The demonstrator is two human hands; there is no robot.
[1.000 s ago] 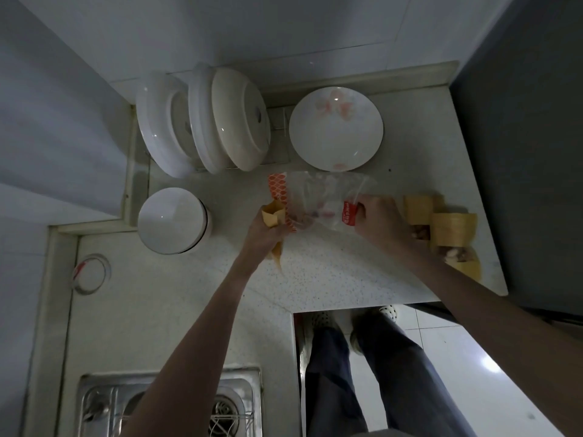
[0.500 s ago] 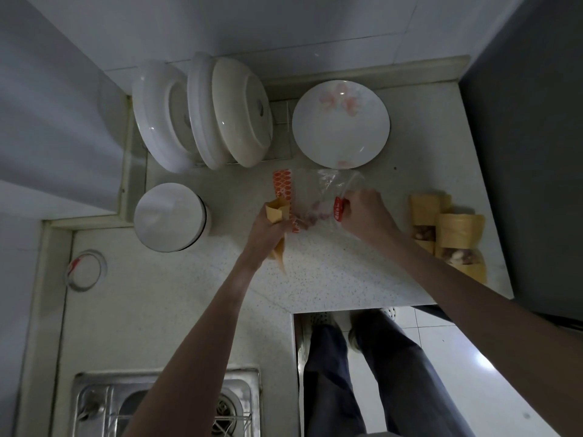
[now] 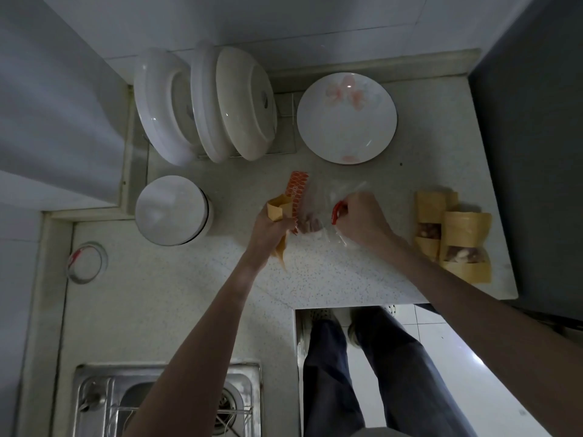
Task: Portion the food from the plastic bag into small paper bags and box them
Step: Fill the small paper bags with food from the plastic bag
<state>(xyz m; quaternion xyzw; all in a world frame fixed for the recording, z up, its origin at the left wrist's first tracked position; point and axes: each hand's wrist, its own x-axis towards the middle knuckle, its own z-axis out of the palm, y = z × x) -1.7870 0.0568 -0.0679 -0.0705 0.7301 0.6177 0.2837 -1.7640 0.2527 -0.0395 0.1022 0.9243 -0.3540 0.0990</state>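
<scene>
**Both hands on bags, mid-counter**

Far left: ring [image 3: 85,262] on counter [image 3: 176,294], sink [image 3: 94,402] below. Bowl [image 3: 172,210] and racked plates [image 3: 205,102] behind. Left hand [image 3: 271,230] curled round a small paper bag [image 3: 279,208], mouth up. Plastic bag [image 3: 315,200] lies between the hands, food inside. Right hand [image 3: 362,219] pinches its red edge. Flat plate [image 3: 346,118] behind. Right: two filled paper bags [image 3: 463,241], touching.
</scene>
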